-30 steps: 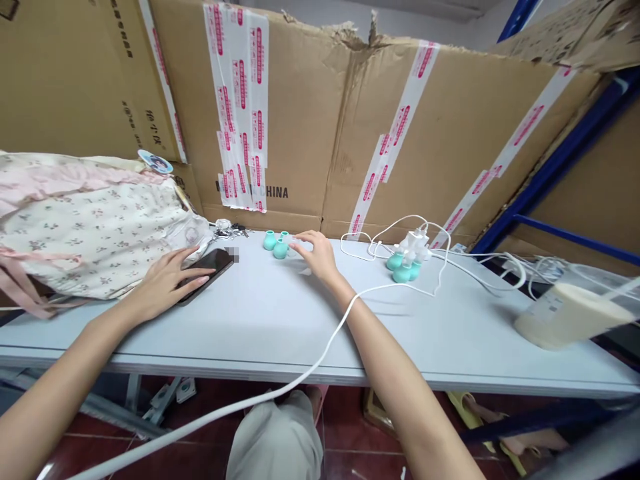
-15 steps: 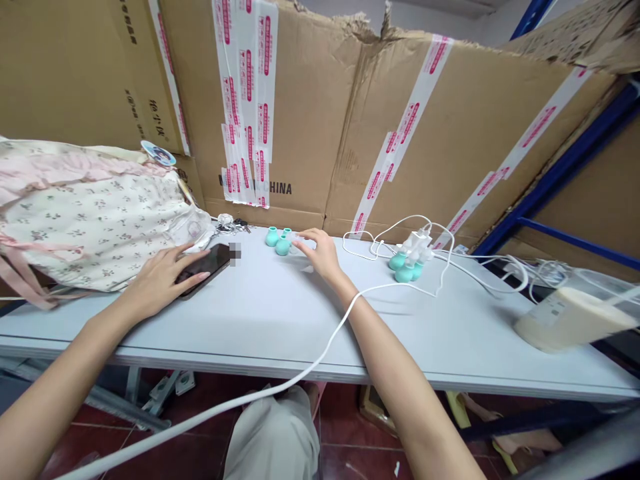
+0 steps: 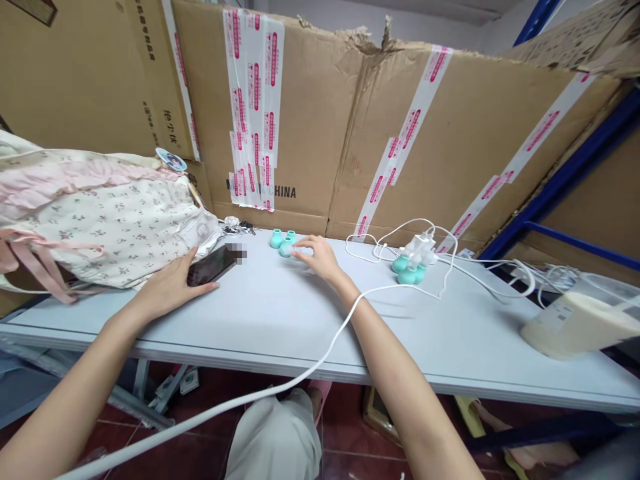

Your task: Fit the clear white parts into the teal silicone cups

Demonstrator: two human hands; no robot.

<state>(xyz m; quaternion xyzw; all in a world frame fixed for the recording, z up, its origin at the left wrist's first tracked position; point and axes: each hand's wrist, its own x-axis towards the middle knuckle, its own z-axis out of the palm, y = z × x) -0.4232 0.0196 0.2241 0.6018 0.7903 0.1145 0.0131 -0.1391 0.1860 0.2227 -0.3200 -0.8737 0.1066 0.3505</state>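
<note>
My left hand [image 3: 167, 288] lies at the left end of a dark phone [image 3: 213, 265], thumb and fingers spread around its edges. Beside three small mint-green bulb-shaped pieces [image 3: 277, 239] is my right hand [image 3: 320, 259]. Its thumb and forefinger come close together at the nearest bulb [image 3: 286, 247], with something pale and see-through between them, too small to make out. Farther right, more mint-green bulbs [image 3: 408, 275] stand against a white plug block [image 3: 420, 247] with cables.
A floral bag [image 3: 110, 223] fills the table's left end, with keys [image 3: 239, 228] beside it. A white cable [image 3: 280, 388] crosses in front of my right forearm. At the right stands a see-through container with cream contents [image 3: 565, 323]. Cardboard [image 3: 310, 120] walls the back.
The view has shifted slightly. My left fingers have drawn back off the phone's screen to its left end. My right fingertips have come nearer to the closest bulb.
</note>
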